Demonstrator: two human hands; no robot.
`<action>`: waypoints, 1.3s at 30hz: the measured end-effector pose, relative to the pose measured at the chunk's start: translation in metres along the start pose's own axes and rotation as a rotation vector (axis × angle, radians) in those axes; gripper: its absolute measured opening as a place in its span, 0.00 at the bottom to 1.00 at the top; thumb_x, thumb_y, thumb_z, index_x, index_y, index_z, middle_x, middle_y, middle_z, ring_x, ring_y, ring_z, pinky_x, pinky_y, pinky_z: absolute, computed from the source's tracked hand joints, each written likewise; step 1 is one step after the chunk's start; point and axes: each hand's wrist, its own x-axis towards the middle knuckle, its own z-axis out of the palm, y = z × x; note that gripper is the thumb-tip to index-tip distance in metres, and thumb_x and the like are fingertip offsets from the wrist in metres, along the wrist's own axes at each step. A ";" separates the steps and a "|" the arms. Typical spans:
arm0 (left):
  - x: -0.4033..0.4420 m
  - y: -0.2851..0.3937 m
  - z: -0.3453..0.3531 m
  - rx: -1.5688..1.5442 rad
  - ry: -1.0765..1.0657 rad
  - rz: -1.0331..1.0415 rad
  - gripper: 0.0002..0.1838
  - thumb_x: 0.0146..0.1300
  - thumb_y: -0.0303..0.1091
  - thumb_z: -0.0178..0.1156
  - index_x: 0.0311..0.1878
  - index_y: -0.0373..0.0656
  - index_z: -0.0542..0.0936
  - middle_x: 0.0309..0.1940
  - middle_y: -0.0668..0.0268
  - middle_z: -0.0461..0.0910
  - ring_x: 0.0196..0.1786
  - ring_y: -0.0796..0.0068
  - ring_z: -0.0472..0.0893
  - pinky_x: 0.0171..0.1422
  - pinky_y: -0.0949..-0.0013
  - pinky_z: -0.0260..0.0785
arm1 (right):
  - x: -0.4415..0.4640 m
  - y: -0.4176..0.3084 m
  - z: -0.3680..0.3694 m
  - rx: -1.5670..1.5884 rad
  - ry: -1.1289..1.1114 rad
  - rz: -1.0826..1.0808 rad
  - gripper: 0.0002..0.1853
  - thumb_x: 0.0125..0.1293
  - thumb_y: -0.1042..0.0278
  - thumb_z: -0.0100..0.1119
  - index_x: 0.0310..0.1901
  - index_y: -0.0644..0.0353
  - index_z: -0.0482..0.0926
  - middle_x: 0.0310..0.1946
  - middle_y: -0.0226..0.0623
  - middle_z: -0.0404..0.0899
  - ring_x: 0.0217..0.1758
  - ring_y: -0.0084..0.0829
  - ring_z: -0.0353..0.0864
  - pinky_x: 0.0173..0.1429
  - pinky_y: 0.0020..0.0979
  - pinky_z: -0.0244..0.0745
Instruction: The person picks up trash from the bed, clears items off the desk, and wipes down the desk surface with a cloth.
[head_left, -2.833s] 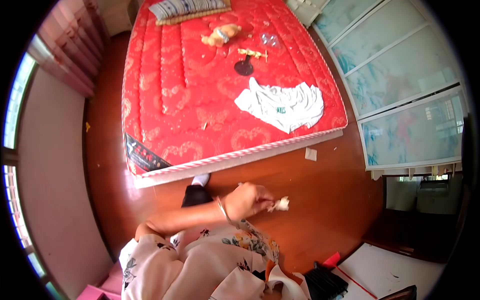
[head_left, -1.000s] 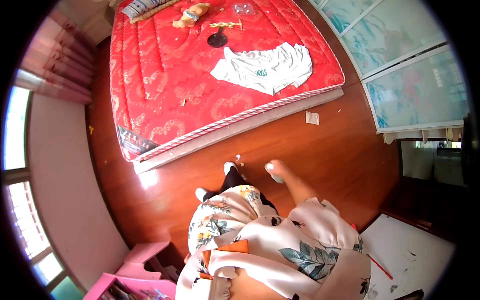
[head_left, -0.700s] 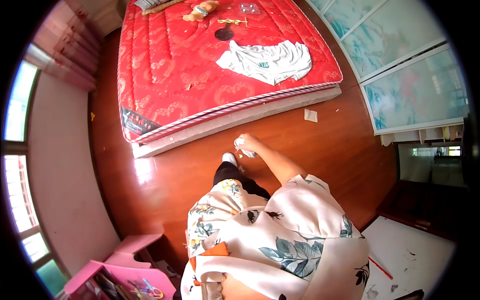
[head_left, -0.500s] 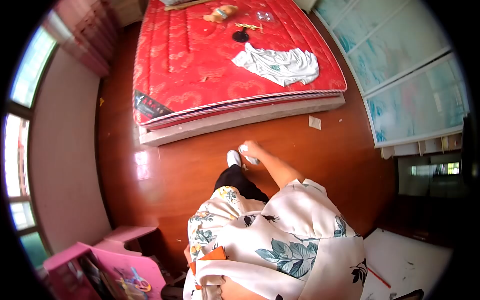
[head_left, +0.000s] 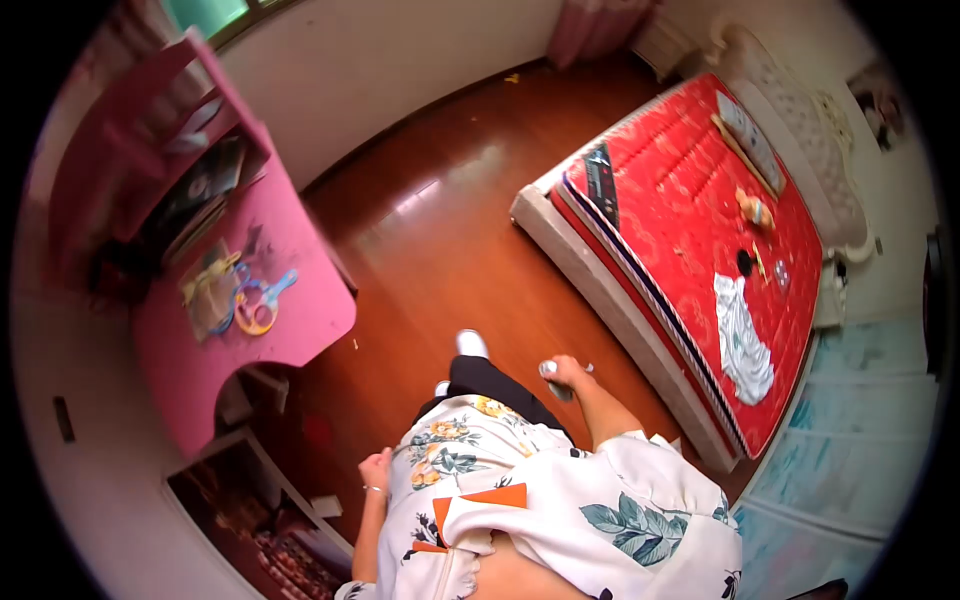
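My right hand (head_left: 570, 371) is in front of my body above the wooden floor, its fingers closed around a small white and grey object (head_left: 549, 369) whose kind I cannot make out. Down at my side, my left hand (head_left: 376, 467) is curled into a loose fist beside the flowered shirt (head_left: 470, 440), with a thin bracelet (head_left: 373, 488) on the wrist. Nothing shows in its fingers. An orange flat piece (head_left: 505, 495) lies against the shirt at my front. Below, a white shoe (head_left: 471, 344) shows past dark trousers.
A pink desk (head_left: 300, 335) stands at the left, carrying books, papers and a blue-yellow toy-like object (head_left: 258, 308). At the right is a bed with a red mattress (head_left: 660, 170), holding a white shirt (head_left: 741, 340) and a doll (head_left: 754, 210). A framed picture (head_left: 250, 500) leans low at left.
My view has turned left: the bed has moved to the right side and the pink desk has come fully into sight. My left hand now shows at my side; the right still grips its small object.
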 end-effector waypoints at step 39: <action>0.356 0.196 -0.153 0.859 0.366 0.968 0.22 0.51 0.29 0.60 0.52 0.42 0.74 0.52 0.61 0.73 0.57 0.59 0.69 0.65 0.60 0.60 | 0.087 -0.440 -0.089 0.292 -0.216 -0.328 0.18 0.53 0.69 0.59 0.47 0.62 0.76 0.27 0.32 0.77 0.29 0.21 0.76 0.36 0.26 0.73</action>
